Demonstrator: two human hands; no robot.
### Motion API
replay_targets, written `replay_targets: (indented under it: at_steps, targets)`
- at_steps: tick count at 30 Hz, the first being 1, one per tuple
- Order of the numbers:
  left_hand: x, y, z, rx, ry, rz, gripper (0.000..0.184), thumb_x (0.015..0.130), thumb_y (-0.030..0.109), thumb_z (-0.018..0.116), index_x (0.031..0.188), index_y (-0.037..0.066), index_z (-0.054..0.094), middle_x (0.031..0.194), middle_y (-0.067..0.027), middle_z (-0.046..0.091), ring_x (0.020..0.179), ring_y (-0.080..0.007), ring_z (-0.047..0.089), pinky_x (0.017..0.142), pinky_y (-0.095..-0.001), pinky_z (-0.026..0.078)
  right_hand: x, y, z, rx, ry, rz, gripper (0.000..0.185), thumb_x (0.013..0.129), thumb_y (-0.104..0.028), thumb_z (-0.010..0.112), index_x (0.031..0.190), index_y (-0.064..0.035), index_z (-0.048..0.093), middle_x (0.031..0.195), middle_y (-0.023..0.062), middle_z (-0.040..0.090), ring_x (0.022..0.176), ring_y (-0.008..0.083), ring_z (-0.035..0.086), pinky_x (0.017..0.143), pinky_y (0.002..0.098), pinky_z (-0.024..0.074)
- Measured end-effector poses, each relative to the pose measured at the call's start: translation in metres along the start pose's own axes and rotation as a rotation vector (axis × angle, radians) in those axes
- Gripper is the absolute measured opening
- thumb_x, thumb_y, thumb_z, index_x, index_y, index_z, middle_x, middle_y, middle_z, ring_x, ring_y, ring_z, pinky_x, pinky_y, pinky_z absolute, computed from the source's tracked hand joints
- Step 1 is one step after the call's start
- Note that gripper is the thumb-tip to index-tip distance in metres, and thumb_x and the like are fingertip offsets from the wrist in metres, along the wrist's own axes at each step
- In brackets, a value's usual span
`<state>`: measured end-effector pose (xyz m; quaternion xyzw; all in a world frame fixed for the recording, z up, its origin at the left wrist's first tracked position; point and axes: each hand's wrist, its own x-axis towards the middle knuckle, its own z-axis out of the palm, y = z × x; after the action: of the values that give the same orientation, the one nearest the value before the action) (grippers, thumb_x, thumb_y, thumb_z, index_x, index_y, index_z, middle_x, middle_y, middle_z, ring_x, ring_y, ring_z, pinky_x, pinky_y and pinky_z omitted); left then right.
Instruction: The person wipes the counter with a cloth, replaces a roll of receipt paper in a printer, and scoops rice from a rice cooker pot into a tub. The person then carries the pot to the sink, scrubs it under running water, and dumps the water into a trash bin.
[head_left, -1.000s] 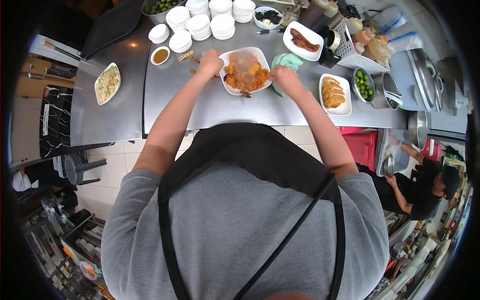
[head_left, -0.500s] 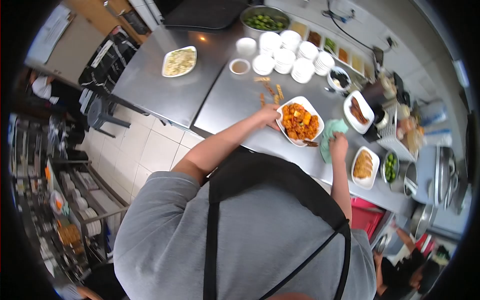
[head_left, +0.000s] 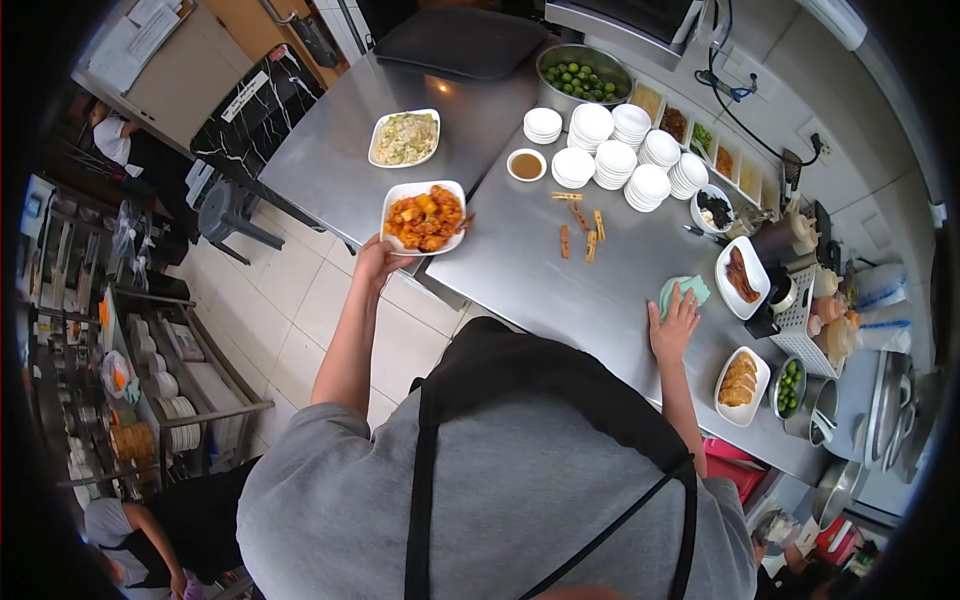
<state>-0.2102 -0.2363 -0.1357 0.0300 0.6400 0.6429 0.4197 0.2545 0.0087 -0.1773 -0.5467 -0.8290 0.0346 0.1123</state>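
My left hand (head_left: 374, 262) grips the near-left rim of a white square dish (head_left: 400, 250) filled with orange-red sauced chunks. The dish is at the edge of the left counter section, just nearer than a second white dish (head_left: 376, 158) of pale shredded food. Over on the right, my right hand (head_left: 674, 328) lies with fingers spread on a crumpled pale green cloth (head_left: 690, 289) on the steel counter. Part of the cloth is hidden under the fingers. Several wooden clothespins (head_left: 590, 248) lie between the two hands.
Stacks of white saucers (head_left: 615, 163), a sauce bowl (head_left: 526, 165) and a pot of green limes (head_left: 584, 84) stand farther back. To the right are a dish with dark strips (head_left: 741, 277) and a dish with sliced breaded food (head_left: 742, 387). A co-worker's arm (head_left: 155, 535) shows lower left.
My left hand has carried the dish of sauced chunks leftward across the counter. My right hand has gone from bunching the raised cloth to lying spread over it on the counter.
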Motion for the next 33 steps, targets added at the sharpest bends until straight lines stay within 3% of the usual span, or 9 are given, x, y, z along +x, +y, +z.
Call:
replay_targets:
  at_steps: [9,13,15,17,21,23,26,29,33]
  targets:
    - [0.069,-0.004,-0.015,-0.205,0.05,0.072,0.034,0.077,-0.002,0.032,0.11,-0.011,0.032,0.1,-0.0256,0.05,0.083,-0.0351,0.058,0.069,-0.0355,0.056,0.01,-0.018,0.0,-0.029,0.014,-0.04,0.063,0.08,-0.043,0.05,0.132,-0.0129,0.029,0.137,0.0185,0.021,0.126,0.0369,0.02,0.1,0.0515,0.0157]
    - [0.095,0.002,0.001,-0.357,0.002,0.009,0.032,0.081,0.002,0.035,0.111,-0.009,0.034,0.104,-0.025,0.05,0.09,-0.0348,0.056,0.077,-0.0401,0.052,-0.014,-0.055,-0.004,0.023,0.061,-0.256,0.057,0.08,-0.038,0.05,0.128,-0.0135,0.035,0.132,0.0175,0.032,0.123,0.0352,0.025,0.099,0.0507,0.018]
    - [0.128,-0.008,-0.008,-0.497,-0.048,-0.043,0.039,0.084,0.008,0.04,0.115,-0.013,0.031,0.114,-0.0276,0.043,0.104,-0.04,0.047,0.088,-0.0439,0.045,-0.037,-0.08,-0.003,0.065,-0.103,-0.393,0.055,0.08,-0.038,0.05,0.127,-0.0145,0.037,0.131,0.0145,0.034,0.124,0.0341,0.025,0.1,0.0504,0.0183]
    - [0.118,0.0,0.016,-0.534,-0.014,0.082,0.044,0.087,0.016,0.042,0.118,-0.012,0.029,0.118,-0.029,0.038,0.106,-0.0385,0.046,0.09,-0.0426,0.043,-0.061,-0.097,-0.018,0.117,-0.155,-0.512,0.052,0.082,-0.037,0.047,0.128,-0.0143,0.036,0.134,0.0097,0.03,0.125,0.0309,0.024,0.099,0.05,0.0204]
    - [0.142,-0.011,0.001,-0.362,0.144,0.153,0.046,0.087,0.02,0.044,0.122,-0.007,0.028,0.126,-0.0221,0.032,0.11,-0.0354,0.043,0.091,-0.0424,0.041,-0.075,-0.039,-0.02,-0.096,-0.104,-0.232,0.051,0.085,-0.033,0.043,0.13,-0.0139,0.031,0.136,0.0122,0.027,0.126,0.0295,0.024,0.099,0.0493,0.0216]
    - [0.09,-0.002,0.034,-0.181,0.296,0.286,0.042,0.087,0.017,0.044,0.123,0.002,0.03,0.122,-0.0172,0.038,0.11,-0.027,0.042,0.085,-0.0353,0.043,-0.066,0.009,-0.02,-0.007,0.038,0.051,0.049,0.086,-0.031,0.04,0.13,-0.0121,0.031,0.136,0.014,0.026,0.125,0.0317,0.024,0.1,0.0485,0.021]
    - [0.056,-0.01,0.057,0.137,0.291,0.501,0.041,0.086,0.019,0.048,0.122,0.002,0.035,0.115,-0.0131,0.044,0.104,-0.0228,0.046,0.081,-0.0344,0.043,-0.025,0.069,0.002,-0.104,0.208,0.268,0.05,0.085,-0.033,0.042,0.128,-0.0084,0.033,0.134,0.0155,0.029,0.124,0.0324,0.026,0.1,0.0461,0.0213]
    - [0.017,-0.021,0.118,0.301,0.01,0.574,0.038,0.085,0.021,0.052,0.117,0.002,0.043,0.108,-0.0099,0.049,0.097,-0.018,0.049,0.078,-0.032,0.043,0.009,0.04,-0.01,-0.143,0.167,0.298,0.05,0.083,-0.036,0.045,0.122,-0.0052,0.04,0.129,0.0167,0.036,0.119,0.0317,0.033,0.098,0.045,0.0248]
    - [-0.057,-0.052,0.244,0.482,-0.473,0.562,0.03,0.083,0.02,0.054,0.108,0.003,0.053,0.099,-0.007,0.057,0.09,-0.0137,0.053,0.074,-0.0262,0.043,-0.016,-0.012,0.041,0.26,0.358,-0.331,0.043,0.079,-0.03,0.052,0.115,-0.0082,0.047,0.122,0.0107,0.045,0.116,0.0244,0.039,0.096,0.0429,0.0284]
